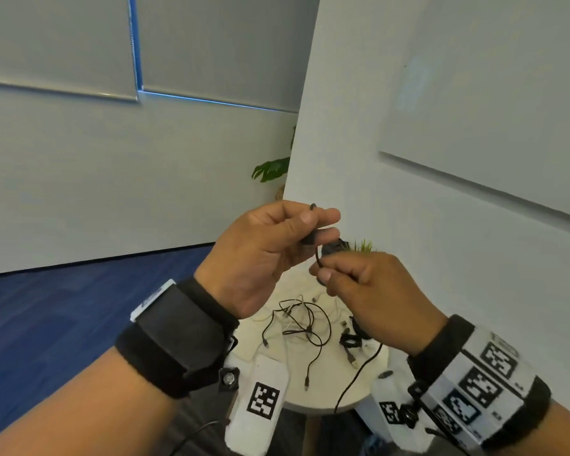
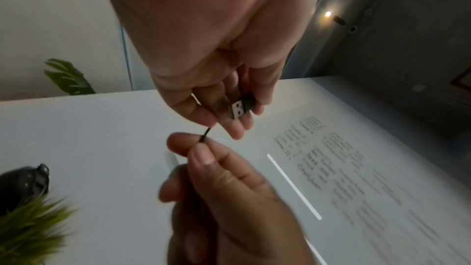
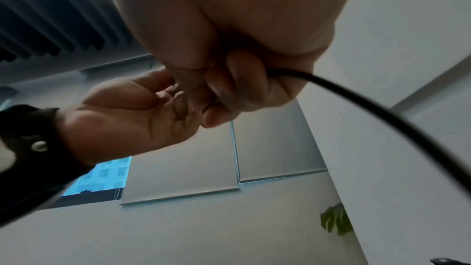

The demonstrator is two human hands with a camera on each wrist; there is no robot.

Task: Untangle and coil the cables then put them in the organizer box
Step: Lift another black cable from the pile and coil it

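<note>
Both hands are raised above a small round white table (image 1: pixel 336 394). My left hand (image 1: pixel 297 235) pinches the USB plug end (image 2: pixel 242 108) of a black cable between thumb and fingers. My right hand (image 1: pixel 329 269) grips the same black cable (image 3: pixel 382 108) just below the plug, and the cable hangs down to the table (image 1: pixel 359 373). A tangle of thin black and white cables (image 1: pixel 301 327) lies on the table under the hands. A coiled black cable (image 1: pixel 351 340) lies beside it. No organizer box shows in any view.
A small grass-like green plant (image 1: pixel 364 246) with a dark object (image 2: pixel 24 180) beside it stands at the table's far side. White walls with a whiteboard (image 1: pixel 507 110) rise behind. Blue carpet (image 1: pixel 63 324) lies to the left. A leafy plant (image 1: pixel 272 169) peeks round the wall corner.
</note>
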